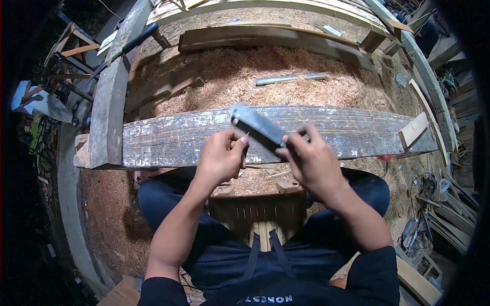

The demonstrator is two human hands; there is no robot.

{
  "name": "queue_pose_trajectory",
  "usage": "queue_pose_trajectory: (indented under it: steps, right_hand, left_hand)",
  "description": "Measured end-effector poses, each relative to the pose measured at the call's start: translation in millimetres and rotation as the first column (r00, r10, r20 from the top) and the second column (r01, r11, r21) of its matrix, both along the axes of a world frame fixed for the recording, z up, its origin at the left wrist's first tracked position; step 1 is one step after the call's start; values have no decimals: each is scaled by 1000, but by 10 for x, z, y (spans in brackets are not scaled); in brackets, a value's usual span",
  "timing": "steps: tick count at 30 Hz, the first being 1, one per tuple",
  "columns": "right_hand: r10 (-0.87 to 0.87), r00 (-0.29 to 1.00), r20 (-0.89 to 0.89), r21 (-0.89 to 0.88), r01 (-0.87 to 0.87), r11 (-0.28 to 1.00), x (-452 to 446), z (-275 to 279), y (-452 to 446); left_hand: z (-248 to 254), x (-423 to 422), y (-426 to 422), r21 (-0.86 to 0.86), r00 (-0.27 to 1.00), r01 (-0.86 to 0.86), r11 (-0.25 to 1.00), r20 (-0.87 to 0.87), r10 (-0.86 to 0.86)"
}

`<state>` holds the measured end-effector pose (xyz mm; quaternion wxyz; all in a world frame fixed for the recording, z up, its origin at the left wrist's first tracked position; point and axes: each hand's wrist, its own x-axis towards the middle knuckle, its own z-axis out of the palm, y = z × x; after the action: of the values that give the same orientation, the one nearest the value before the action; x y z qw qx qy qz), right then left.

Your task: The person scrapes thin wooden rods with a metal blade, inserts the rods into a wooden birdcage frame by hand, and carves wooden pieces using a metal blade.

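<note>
Both bare arms reach forward from the bottom of the view, bent at the elbows, with the two hands close together over one long, worn wooden beam (176, 137). The left hand (220, 155) is curled, with its thumb and first finger pinched together on a thin strip (248, 134), too small and hidden to name. The right hand (315, 160) is turned in toward the left one, and its fingers are closed around the near end of one flat grey metal tool (259, 124). The tool slants up and away to the left, over the beam, and its far end is near the left fingertips; I cannot tell if it touches the strip. There is one small pale wood block (413, 130) on the right end of the beam, and one thick timber (108, 104) crosses its left end. One black handle (140, 39) lies by the top of that timber. Past the beam, one short grey strip of wood (291, 79) and one long plank (265, 40) lie on a big spread of wood shavings (229, 66). One other person (46, 104) is far off at the left, small and dim. The metal tool is blurry, the right fingers hide its near end, the black shirt (286, 293) is cut off at the bottom, and the corners are too dark to see
</note>
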<state>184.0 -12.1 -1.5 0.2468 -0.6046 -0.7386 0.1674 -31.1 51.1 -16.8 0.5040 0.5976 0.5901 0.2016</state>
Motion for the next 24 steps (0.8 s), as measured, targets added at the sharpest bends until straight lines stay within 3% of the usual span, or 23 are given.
queue_pose_trajectory:
  steps: [3,5,8,11,13,15,17,21,24]
  right_hand:
    - [-33,997,68,-32,36,999,-18,49,0]
    - [98,995,-6,-4,-98,995,-36,-19,-65]
    - [44,999,-28,-20,-45,999,2,5,-3]
    - [-13,999,37,-16,14,1000,25,23,11]
    - [90,996,-27,13,-89,996,-39,-6,-78]
    - [75,996,-46,30,-74,997,0,-21,-22]
    - [-42,999,25,-5,42,999,61,-1,62]
    - [54,999,-3,-27,-54,998,-8,-13,-36]
    - [0,1000,18,0,0,1000,67,-30,67]
  left_hand:
    - [-73,-16,10,34,999,36,999,-5,-36]
    - [-90,-16,25,71,999,51,996,-20,-50]
    - [-26,-4,12,-46,999,22,999,50,-20]
    - [-99,-28,23,-5,999,36,999,35,-36]
    - [-56,-17,29,-15,999,33,999,37,-33]
    - [-44,-40,19,-35,999,35,999,31,-34]
    - [-40,-34,23,-46,997,47,998,57,-45]
    - [-17,-29,16,-55,997,42,998,63,-38]
    - [-32,-52,-7,-49,997,37,998,76,-34]
